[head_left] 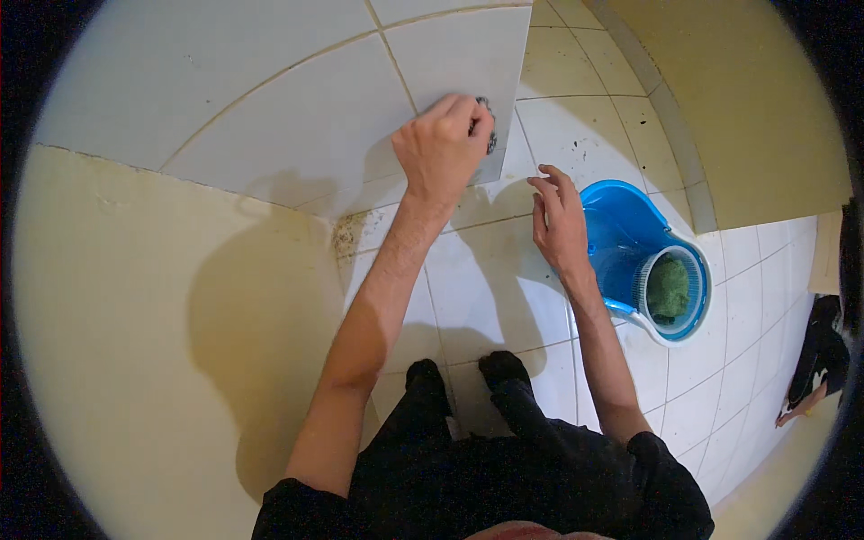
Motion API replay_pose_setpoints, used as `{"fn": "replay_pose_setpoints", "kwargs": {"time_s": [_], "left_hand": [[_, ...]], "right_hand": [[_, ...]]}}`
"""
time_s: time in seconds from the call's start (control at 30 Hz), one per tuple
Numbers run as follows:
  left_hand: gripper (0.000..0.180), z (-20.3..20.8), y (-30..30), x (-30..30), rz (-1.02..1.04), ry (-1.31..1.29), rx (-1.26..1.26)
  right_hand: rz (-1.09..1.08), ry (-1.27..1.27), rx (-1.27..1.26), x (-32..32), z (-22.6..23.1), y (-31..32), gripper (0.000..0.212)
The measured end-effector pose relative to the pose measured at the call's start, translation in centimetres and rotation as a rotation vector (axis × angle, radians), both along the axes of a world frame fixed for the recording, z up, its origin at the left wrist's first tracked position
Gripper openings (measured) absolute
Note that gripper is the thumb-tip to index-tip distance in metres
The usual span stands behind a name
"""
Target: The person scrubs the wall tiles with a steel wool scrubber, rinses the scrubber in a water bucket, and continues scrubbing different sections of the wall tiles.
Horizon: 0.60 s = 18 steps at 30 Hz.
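My left hand (pixel 443 144) is closed around a dark grey scouring pad (pixel 490 135), which looks like steel wool. It presses the pad against the white tiled wall (pixel 297 117), near that wall's right edge. Much of the pad is hidden under my fingers. My right hand (pixel 562 225) hangs above the floor with its fingers apart and nothing in them. Just right of it stands a blue mop bucket (pixel 621 202) with a white rim. A green cloth or scrubber (pixel 669 288) lies inside the bucket's white spin basket (pixel 641 283).
White floor tiles (pixel 477 270) spread under my feet, with dark specks beyond the bucket. Brown grime (pixel 346 236) marks the corner below the tiled wall. A yellowish wall (pixel 135 297) rises on the left, another (pixel 765 117) at upper right. Someone in dark clothes (pixel 821 351) is at the right edge.
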<state>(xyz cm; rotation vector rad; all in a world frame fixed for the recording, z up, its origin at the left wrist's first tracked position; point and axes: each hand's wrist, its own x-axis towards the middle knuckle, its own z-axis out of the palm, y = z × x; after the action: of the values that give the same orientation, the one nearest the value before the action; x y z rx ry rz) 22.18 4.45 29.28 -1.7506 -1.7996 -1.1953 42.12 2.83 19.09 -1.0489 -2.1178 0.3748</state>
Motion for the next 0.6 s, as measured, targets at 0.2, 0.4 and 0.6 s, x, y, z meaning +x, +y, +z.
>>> {"fn": "replay_pose_setpoints", "kwargs": {"time_s": [0.2, 0.4, 0.6], "left_hand": [[0.017, 4.2, 0.6, 0.5, 0.008, 0.025, 0.077], [0.015, 2.5, 0.5, 1.3, 0.032, 0.029, 0.015], [0.017, 4.8, 1.5, 1.4, 0.008, 0.03, 0.168]], "right_hand": [[-0.001, -0.009, 0.008, 0.2, 0.0, -0.1, 0.037], [-0.008, 0.008, 0.025, 0.0, -0.2, 0.1, 0.035], [-0.001, 0.003, 0.03, 0.2, -0.2, 0.0, 0.036]]}}
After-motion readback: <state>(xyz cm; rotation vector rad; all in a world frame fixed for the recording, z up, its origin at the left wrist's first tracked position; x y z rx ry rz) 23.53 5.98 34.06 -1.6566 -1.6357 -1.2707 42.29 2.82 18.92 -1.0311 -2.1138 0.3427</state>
